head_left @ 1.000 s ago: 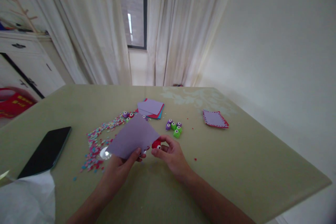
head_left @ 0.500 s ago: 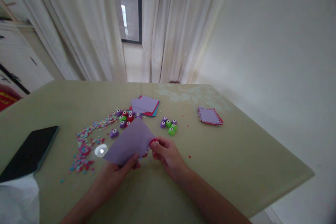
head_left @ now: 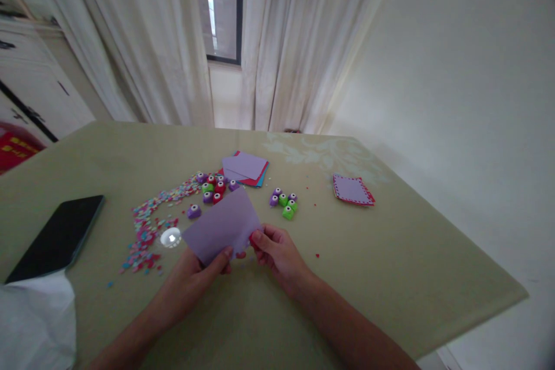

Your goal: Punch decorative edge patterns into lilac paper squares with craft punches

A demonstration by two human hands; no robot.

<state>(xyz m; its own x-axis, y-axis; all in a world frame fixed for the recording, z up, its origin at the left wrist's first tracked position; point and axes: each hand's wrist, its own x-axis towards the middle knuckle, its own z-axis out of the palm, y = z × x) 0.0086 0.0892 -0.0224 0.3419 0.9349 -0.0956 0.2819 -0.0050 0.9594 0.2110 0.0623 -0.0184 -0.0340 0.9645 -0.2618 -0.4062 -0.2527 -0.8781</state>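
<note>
My left hand (head_left: 208,272) grips a sheet of purple paper (head_left: 223,225) by its near edge, thumb on top. The sheet is tilted above the table. My right hand (head_left: 277,251) is closed around a small red craft punch (head_left: 254,238) at the paper's right corner; the fingers cover most of it. Small cut shapes run along the sheet's near edge, and a red bit (head_left: 240,255) shows just below it. Beyond the paper lies a cluster of red, purple and green punches (head_left: 219,187). A single purple punch (head_left: 193,211) sits left of the sheet.
Confetti (head_left: 145,237) is strewn left of my hands beside a clear round dish (head_left: 170,237). A dark tablet (head_left: 56,237) and white tissue (head_left: 39,318) lie farther left. Behind are stacked coloured papers (head_left: 247,166); to the right are green and purple punches (head_left: 288,213) and edge-punched cards (head_left: 353,189).
The view has shifted slightly, so the table items appear a little right and higher. The paper has turned flatter, and the red punch is more hidden by my right fingers.
</note>
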